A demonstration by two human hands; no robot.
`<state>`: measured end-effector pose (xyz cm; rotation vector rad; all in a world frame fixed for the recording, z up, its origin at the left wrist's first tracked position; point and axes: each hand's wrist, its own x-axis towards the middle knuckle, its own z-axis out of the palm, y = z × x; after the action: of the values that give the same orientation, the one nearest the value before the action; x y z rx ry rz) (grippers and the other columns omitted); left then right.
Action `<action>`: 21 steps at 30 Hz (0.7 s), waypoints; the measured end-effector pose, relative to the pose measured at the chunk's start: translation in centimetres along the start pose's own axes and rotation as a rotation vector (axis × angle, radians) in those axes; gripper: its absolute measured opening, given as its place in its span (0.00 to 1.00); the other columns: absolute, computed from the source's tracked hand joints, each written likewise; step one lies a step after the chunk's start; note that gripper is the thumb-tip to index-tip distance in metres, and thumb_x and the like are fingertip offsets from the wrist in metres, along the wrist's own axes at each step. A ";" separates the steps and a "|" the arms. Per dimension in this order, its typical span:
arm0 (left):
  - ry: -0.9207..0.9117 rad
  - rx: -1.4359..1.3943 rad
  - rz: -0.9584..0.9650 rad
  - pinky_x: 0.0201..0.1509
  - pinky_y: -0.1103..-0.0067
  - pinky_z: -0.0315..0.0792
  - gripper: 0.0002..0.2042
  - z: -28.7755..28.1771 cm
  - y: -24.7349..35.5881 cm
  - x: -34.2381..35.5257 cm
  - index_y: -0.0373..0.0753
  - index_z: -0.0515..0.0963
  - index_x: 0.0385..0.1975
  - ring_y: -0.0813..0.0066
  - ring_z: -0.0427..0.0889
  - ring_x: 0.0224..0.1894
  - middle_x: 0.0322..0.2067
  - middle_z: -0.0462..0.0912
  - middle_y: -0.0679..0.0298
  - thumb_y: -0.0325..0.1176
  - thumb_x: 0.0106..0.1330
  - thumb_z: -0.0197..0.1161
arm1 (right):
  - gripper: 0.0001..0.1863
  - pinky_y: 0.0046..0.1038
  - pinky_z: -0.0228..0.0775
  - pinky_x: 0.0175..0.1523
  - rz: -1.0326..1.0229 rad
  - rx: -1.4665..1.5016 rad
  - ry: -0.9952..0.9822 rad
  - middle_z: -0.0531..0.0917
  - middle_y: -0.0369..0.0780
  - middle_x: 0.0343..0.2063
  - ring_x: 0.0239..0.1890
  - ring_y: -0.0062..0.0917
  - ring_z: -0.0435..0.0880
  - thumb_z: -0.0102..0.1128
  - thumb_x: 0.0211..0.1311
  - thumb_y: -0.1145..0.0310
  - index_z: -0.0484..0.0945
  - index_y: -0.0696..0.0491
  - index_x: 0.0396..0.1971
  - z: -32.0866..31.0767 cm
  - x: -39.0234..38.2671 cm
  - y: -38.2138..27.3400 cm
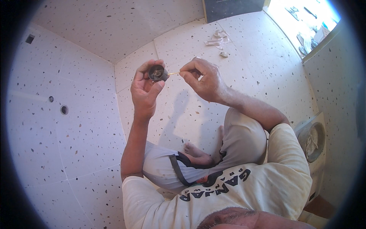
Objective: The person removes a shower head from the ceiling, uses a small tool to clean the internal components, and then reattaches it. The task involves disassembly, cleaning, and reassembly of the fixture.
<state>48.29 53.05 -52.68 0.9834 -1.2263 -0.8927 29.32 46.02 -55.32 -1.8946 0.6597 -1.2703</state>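
My left hand (146, 86) is closed around a short dark cylinder (157, 72), holding it by its sides with fingers and thumb. The cylinder's hollow end faces up, and a round fitting shows inside it. Between the thumb and fingers of my right hand (204, 78) is a thin brass-coloured rod (174, 73). It points left, and its far end meets the cylinder's right side. Whether the tip enters the cylinder or only touches it, I cannot tell. Both hands are raised above the speckled floor (152, 103), in front of my bent knees.
Crumpled clear wrapping (219, 37) and a small lump (224, 54) lie on the floor ahead. A dark panel (232, 9) stands at the back. To my right sits a round bucket (312, 141). The left wall has a round pipe opening (64, 110). Clutter (310, 36) lies beyond the bright doorway.
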 end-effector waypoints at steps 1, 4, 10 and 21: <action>-0.001 0.004 0.003 0.63 0.66 0.72 0.28 0.0 0.0 0.0 0.33 0.65 0.60 0.65 0.72 0.60 0.56 0.74 0.54 0.19 0.56 0.60 | 0.06 0.27 0.71 0.29 0.004 0.004 0.000 0.80 0.40 0.23 0.22 0.22 0.78 0.63 0.60 0.70 0.80 0.57 0.31 0.0 0.0 0.0; -0.006 0.007 0.005 0.67 0.72 0.68 0.27 0.1 0.2 0.0 0.31 0.64 0.60 0.66 0.72 0.62 0.58 0.72 0.50 0.15 0.58 0.58 | 0.05 0.27 0.70 0.28 0.004 -0.019 0.007 0.80 0.40 0.23 0.22 0.23 0.78 0.63 0.59 0.71 0.80 0.57 0.31 0.1 0.0 -0.2; -0.011 0.046 0.070 0.65 0.74 0.69 0.26 0.7 0.5 -0.3 0.30 0.64 0.59 0.68 0.72 0.60 0.57 0.72 0.51 0.13 0.58 0.57 | 0.04 0.23 0.71 0.30 -0.035 -0.049 -0.010 0.81 0.39 0.26 0.23 0.19 0.79 0.65 0.58 0.74 0.81 0.57 0.32 0.1 0.0 -0.5; -0.026 0.132 0.130 0.63 0.76 0.71 0.25 0.9 0.7 -0.5 0.29 0.65 0.58 0.71 0.73 0.59 0.57 0.72 0.52 0.13 0.58 0.57 | 0.03 0.23 0.72 0.30 -0.023 -0.012 -0.014 0.81 0.40 0.27 0.24 0.19 0.79 0.64 0.59 0.75 0.80 0.58 0.32 0.2 -0.1 -0.7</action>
<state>47.33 53.60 -52.14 0.9870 -1.3687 -0.7320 29.45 46.50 -54.84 -1.9242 0.6407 -1.2693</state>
